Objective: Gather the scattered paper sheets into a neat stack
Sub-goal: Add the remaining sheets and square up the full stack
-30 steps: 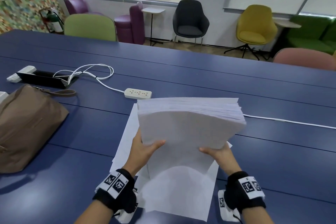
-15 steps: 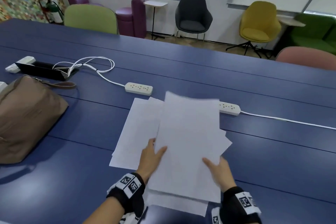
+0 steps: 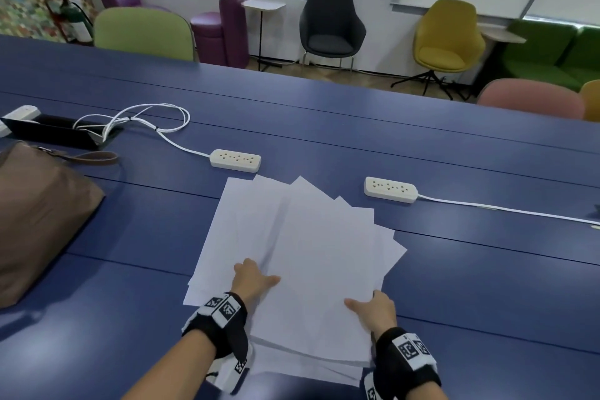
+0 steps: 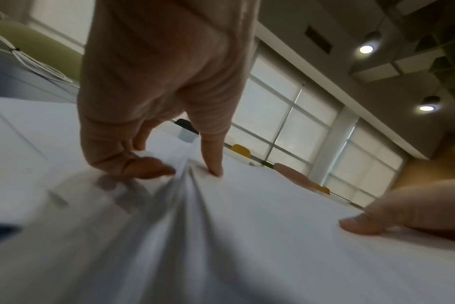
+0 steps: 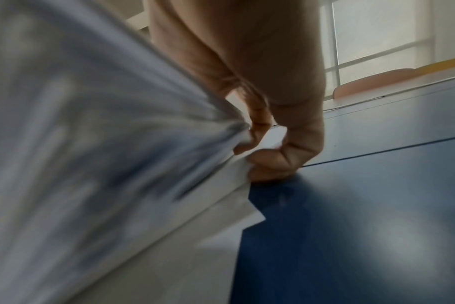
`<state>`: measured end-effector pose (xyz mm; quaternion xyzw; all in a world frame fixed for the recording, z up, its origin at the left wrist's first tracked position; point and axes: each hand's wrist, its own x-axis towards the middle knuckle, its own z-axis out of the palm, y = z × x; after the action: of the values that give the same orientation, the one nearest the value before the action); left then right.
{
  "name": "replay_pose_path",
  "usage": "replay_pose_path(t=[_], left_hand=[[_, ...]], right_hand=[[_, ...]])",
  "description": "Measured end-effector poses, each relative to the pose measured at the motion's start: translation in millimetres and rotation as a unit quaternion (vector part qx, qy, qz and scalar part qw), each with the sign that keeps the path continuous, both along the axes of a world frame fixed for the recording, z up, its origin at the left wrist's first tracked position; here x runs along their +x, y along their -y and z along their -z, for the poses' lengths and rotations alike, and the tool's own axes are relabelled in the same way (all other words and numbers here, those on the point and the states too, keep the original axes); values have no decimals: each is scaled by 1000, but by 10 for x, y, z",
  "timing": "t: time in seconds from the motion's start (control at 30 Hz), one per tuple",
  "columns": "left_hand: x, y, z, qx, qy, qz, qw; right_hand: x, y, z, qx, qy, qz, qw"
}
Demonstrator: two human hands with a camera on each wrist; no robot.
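The paper sheets (image 3: 311, 250) lie fanned out on the blue surface (image 3: 470, 286), toward its near edge, with several corners poking out at the far side, so the pile is not yet squared. The count of sheets cannot be told; at least five corners show.

The left hand (image 3: 251, 279) sits at the pile's left side, thumb on top and fingers (image 4: 148, 169) curled against a raised bundle, so its grip looks clamped on the sheets. The right hand (image 3: 373, 307) takes the right side near the near edge; the right wrist view shows its fingers (image 5: 269, 162) curled under the lifted edge and pinching it. Holding both sides this way probably lets the person slide the loose sheets together and tap them even.

Two power strips rest beyond the paper: one (image 3: 235, 160) toward the far left, one (image 3: 390, 189) toward the right. One brown bag (image 3: 39, 214) lies by the left edge.
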<state>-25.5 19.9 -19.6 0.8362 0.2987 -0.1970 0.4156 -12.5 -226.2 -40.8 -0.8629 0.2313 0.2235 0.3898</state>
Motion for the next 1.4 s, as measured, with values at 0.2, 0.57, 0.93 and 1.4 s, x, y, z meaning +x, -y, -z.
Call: replay_pose_path(t=[0.2,0.57,0.93,1.4], left_hand=[[136,-183,-85,65,-38,51,996],[165,-271,-149,-175,-98,-13,980],[385,-426,-133,-251,-20,-107,962],[261,-58,-130,-160,23,39,986]], right_hand=[[-20,24,24,23,20,24,999],[34,120,-70,111,54,71,990],[114,137,-26,252,17,114,961],[47,105,-84,313,16,78,946]])
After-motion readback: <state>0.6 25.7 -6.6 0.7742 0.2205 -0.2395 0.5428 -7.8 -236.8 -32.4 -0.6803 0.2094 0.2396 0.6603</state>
